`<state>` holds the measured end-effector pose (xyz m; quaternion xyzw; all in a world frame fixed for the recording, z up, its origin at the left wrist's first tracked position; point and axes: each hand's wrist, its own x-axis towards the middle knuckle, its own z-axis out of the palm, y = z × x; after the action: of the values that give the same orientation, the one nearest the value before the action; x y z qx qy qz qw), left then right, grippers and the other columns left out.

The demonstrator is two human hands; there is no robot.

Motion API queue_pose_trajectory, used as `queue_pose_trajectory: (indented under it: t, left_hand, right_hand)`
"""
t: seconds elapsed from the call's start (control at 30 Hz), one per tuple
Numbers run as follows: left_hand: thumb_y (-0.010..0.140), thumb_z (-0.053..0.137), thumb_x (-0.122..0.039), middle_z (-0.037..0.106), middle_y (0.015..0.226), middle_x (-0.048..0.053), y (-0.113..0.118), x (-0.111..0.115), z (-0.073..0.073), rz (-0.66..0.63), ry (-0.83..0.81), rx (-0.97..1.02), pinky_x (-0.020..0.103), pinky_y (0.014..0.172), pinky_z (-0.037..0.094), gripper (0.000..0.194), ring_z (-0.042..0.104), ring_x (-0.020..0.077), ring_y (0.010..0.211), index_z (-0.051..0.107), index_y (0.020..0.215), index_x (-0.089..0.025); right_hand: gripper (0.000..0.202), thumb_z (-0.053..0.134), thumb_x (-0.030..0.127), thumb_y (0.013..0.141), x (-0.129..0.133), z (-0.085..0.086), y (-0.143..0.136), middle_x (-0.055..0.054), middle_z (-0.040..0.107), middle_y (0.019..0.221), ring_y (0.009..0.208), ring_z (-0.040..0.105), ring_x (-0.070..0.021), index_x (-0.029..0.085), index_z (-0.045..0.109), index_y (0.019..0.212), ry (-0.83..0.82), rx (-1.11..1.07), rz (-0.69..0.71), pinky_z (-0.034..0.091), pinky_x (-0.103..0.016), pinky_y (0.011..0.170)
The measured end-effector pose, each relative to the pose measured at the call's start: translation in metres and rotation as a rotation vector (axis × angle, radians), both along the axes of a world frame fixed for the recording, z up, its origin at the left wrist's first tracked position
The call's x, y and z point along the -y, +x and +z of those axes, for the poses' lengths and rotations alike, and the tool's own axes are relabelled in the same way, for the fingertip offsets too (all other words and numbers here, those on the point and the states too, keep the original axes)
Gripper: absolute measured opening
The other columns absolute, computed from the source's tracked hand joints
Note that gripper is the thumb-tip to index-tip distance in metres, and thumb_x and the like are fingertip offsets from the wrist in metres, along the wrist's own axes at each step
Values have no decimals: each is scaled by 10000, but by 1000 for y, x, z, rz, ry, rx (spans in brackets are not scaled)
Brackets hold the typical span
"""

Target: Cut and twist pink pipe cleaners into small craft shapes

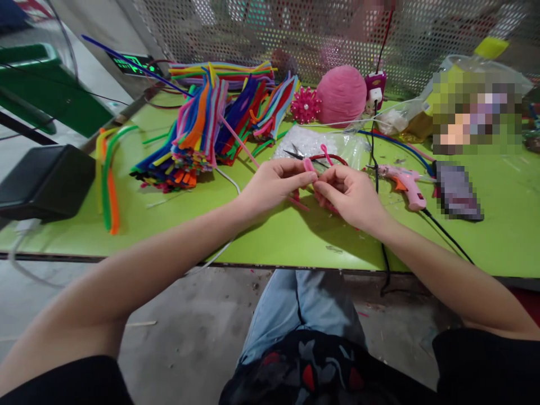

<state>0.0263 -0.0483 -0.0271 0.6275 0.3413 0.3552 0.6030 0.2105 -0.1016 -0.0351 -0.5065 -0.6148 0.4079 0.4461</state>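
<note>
Over the green table, my left hand (274, 184) and my right hand (354, 194) meet, fingertips close together. Both pinch a pink pipe cleaner (309, 165) that appears bent; one stretch of pink shows above the left thumb. A small pink loop (324, 149) sticks up behind the fingers, and more pink pieces show below them. Much of the held piece is hidden by the fingers. Just beyond my hands lies a tool with dark pointed tips and a red handle (337, 158), partly covered.
Bundles of coloured pipe cleaners (202, 121) lie left of centre. Behind are a pink flower (306, 105), a pink ball of yarn-like strands (341, 94) and a clear plastic bag (312, 140). A pink glue gun (405, 183) with its cord lies right; a black box (46, 180) stands left.
</note>
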Motion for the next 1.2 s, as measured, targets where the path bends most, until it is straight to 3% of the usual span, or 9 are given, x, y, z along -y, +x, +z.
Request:
queue_pose_trajectory:
  t: [0.13, 0.37, 0.47, 0.6, 0.77, 0.87, 1.03, 1.2]
  left_hand:
    - [794, 857, -520, 698, 769, 7, 2, 3, 0, 47, 49, -8, 214, 634, 501, 379, 577, 96, 682, 764, 806, -152]
    - [837, 817, -533, 723, 743, 22, -3, 2, 4, 31, 202, -53, 233, 653, 525, 398, 625, 122, 693, 766, 781, -142]
    - [856, 801, -503, 738, 726, 25, -3, 2, 1, -56, 201, -94, 230, 648, 520, 367, 640, 121, 670, 797, 819, -138]
    - [913, 737, -386, 737, 697, 30, -1, 5, 0, -162, 171, -115, 224, 669, 529, 292, 673, 118, 658, 763, 773, -130]
    - [913, 733, -358, 657, 636, -4, -1, 7, 3, -101, 224, -121, 207, 584, 507, 255, 610, 94, 574, 759, 800, -131]
    - [921, 720, -360, 691, 694, 12, -2, 6, 2, -96, 266, -157, 211, 591, 523, 243, 646, 106, 610, 784, 863, -133]
    - [861, 770, -294, 764, 787, 37, -2, 6, 2, -117, 185, -154, 212, 572, 554, 167, 717, 132, 654, 774, 915, -136]
    - [842, 757, -229, 700, 637, 9, -2, 7, 4, -142, 88, -162, 184, 393, 435, 90, 599, 98, 478, 737, 863, -144]
  right_hand:
    - [424, 871, 536, 801, 0, 3, -3, 10, 674, 669, 604, 634, -129, 198, 617, 834, -35, -121, 3, 530, -283, 614]
    - [212, 775, 377, 890, -1, 12, 6, 2, 690, 781, 621, 615, -109, 197, 667, 916, 50, 5, -34, 493, -243, 563]
    - [216, 778, 359, 878, -3, 13, 7, -13, 737, 904, 703, 646, -116, 197, 715, 1006, 82, -32, -15, 533, -248, 626]
    - [158, 763, 328, 881, -4, 12, 6, -14, 734, 830, 725, 659, -122, 177, 718, 884, 98, -60, -3, 550, -258, 677]
    - [183, 768, 325, 873, -2, 16, 7, -10, 689, 758, 687, 638, -122, 176, 676, 822, 88, -22, -55, 531, -254, 634]
    - [202, 766, 345, 878, -1, 17, 8, -8, 675, 747, 680, 638, -121, 181, 660, 824, 91, -14, -59, 527, -249, 620]
    - [173, 738, 325, 908, -1, 17, 7, -6, 696, 770, 661, 660, -116, 202, 641, 834, 88, -20, -89, 551, -259, 641]
    - [76, 719, 241, 891, 0, 18, 7, -5, 708, 773, 666, 646, -116, 190, 687, 845, 110, 13, -32, 537, -259, 631]
